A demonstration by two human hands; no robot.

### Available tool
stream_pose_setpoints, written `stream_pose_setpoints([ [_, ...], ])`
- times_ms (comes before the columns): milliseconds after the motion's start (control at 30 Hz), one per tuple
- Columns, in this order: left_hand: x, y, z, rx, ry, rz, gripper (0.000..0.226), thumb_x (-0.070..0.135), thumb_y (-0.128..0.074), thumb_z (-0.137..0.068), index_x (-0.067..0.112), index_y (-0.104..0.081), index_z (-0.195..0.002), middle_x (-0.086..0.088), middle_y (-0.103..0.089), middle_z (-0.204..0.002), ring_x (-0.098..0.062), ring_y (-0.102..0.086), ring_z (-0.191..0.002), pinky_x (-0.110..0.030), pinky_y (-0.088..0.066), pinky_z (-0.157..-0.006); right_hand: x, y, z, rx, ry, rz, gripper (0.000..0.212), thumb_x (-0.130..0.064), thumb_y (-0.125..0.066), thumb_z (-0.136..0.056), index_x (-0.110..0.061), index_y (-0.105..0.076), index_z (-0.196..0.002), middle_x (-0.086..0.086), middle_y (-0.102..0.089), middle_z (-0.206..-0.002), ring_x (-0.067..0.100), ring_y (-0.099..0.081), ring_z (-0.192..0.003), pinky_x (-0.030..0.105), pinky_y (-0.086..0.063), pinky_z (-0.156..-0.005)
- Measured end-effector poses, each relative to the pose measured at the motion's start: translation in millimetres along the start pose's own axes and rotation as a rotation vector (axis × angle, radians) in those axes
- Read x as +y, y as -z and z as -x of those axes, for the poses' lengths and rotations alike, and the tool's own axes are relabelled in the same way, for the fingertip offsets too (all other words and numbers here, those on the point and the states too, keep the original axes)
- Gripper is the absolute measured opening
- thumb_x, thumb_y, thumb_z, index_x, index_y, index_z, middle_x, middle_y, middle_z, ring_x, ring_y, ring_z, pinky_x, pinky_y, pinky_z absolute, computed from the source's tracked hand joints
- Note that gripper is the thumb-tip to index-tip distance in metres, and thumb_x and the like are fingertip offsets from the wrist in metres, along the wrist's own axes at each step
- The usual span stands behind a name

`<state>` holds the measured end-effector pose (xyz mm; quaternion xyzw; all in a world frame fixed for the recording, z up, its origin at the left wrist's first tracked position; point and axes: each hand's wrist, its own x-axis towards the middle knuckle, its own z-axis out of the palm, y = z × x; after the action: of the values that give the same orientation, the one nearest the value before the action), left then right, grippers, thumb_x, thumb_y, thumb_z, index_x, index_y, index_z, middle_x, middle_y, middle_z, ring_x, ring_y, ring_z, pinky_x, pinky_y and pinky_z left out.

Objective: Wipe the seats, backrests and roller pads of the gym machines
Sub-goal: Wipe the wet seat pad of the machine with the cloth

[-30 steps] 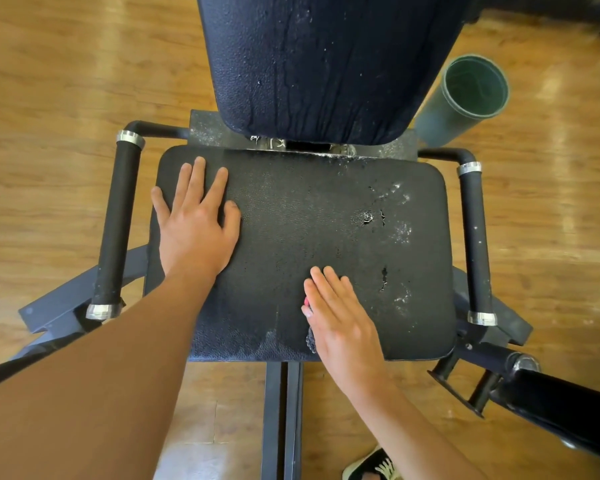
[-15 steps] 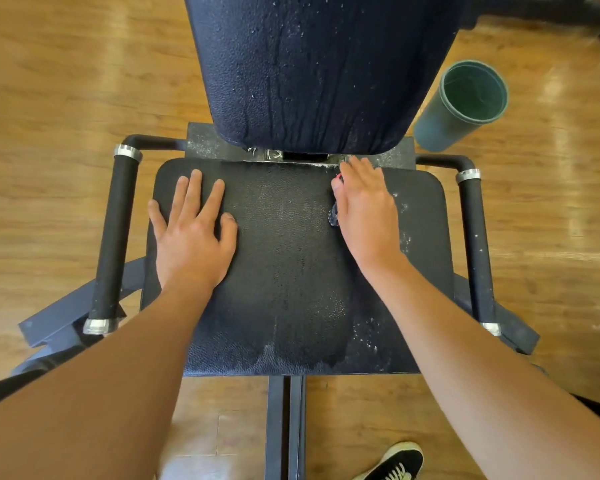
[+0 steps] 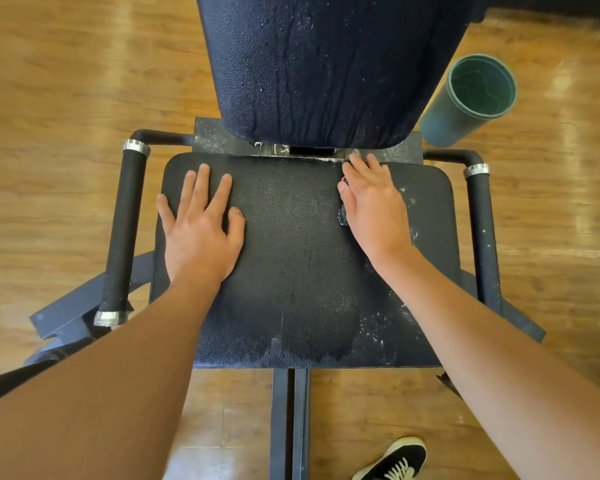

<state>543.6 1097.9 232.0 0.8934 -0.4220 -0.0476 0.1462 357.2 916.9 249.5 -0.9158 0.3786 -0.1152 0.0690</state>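
Both hands are down on the seat (image 3: 291,271), which sits centre frame, its front edge toward the person and its back edge tucked under the backrest (image 3: 326,64). The left hand (image 3: 201,230) lies flat on the left half, fingers (image 3: 201,188) spread wide and holding nothing, apparently a brace. The right hand (image 3: 374,209) is up at the back edge, fingers straight and close together, palm pressing a small dark wad (image 3: 342,214) that just peeks out at the thumb side; what it is made of, I cannot tell.

The pad looks like textured vinyl over cushioning: firm, bolted down, nothing to lift. It's wet and probably slick, so flat-palm pressure suits it. White flecks dot the right side near the right handle (image 3: 482,237).

The seat lies level, slightly wider than deep. The backrest's long axis rises away from the seat, its face toward the person, streaked with drips. A green tube (image 3: 471,95) stands on the floor (image 3: 66,98) beside it.
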Motion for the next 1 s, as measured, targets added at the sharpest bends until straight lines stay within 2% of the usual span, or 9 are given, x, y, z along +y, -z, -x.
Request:
stream_pose_setpoints([
  [167,1,1,-1,-0.018,0.004,-0.006,0.058,0.04,-0.032,-0.102,0.024,-0.041,-0.157,-0.006,-0.024,-0.169,-0.023,-0.013,-0.157,-0.06,-0.004,-0.124,-7,4,22,-0.044,-0.035,-0.026,0.03,-0.013,-0.053,-0.105,0.002,-0.062,-0.129,0.015,-0.058,-0.142,0.039,-0.047,-0.137,0.052,-0.036,-0.116],
  [333,0,1,0,-0.002,-0.002,-0.001,0.056,0.038,-0.034,-0.102,0.022,-0.043,-0.156,-0.007,-0.026,-0.168,-0.024,-0.015,-0.157,-0.061,-0.005,-0.123,1,-2,16,-0.081,0.05,0.04,0.035,-0.017,-0.05,-0.106,0.003,-0.061,-0.132,0.016,-0.056,-0.144,0.039,-0.046,-0.139,0.049,-0.034,-0.118],
  [533,0,0,0,-0.003,-0.004,0.0,0.055,0.036,-0.037,-0.104,0.023,-0.042,-0.156,-0.007,-0.025,-0.168,-0.024,-0.014,-0.157,-0.062,-0.006,-0.123,-1,-5,5,-0.004,0.023,0.036,0.027,-0.011,-0.053,-0.103,0.005,-0.064,-0.122,0.018,-0.062,-0.133,0.038,-0.053,-0.132,0.046,-0.041,-0.112],
  [733,1,0,1,-0.014,0.007,-0.01,0.052,0.034,-0.04,-0.106,0.024,-0.04,-0.157,-0.006,-0.023,-0.169,-0.023,-0.012,-0.157,-0.061,-0.005,-0.124,-4,0,6,-0.034,-0.016,0.021,0.023,-0.011,-0.05,-0.104,0.004,-0.064,-0.115,0.016,-0.061,-0.13,0.037,-0.05,-0.13,0.051,-0.049,-0.102],
  [867,2,1,0,-0.019,0.01,-0.003,0.052,0.035,-0.039,-0.106,0.024,-0.039,-0.158,-0.006,-0.022,-0.169,-0.022,-0.011,-0.158,-0.061,-0.005,-0.124,-7,1,31,-0.047,-0.018,0.012,0.027,-0.013,-0.05,-0.105,0.002,-0.061,-0.125,0.014,-0.057,-0.139,0.038,-0.045,-0.138,0.054,-0.041,-0.114],
  [1000,1,2,0,-0.024,0.013,-0.006,0.053,0.036,-0.038,-0.106,0.025,-0.038,-0.158,-0.005,-0.022,-0.17,-0.021,-0.01,-0.158,-0.06,-0.004,-0.125,-12,1,54,-0.035,-0.008,0.021,0.029,-0.012,-0.054,-0.104,0.003,-0.061,-0.128,0.015,-0.057,-0.141,0.04,-0.045,-0.139,0.053,-0.041,-0.114],
])
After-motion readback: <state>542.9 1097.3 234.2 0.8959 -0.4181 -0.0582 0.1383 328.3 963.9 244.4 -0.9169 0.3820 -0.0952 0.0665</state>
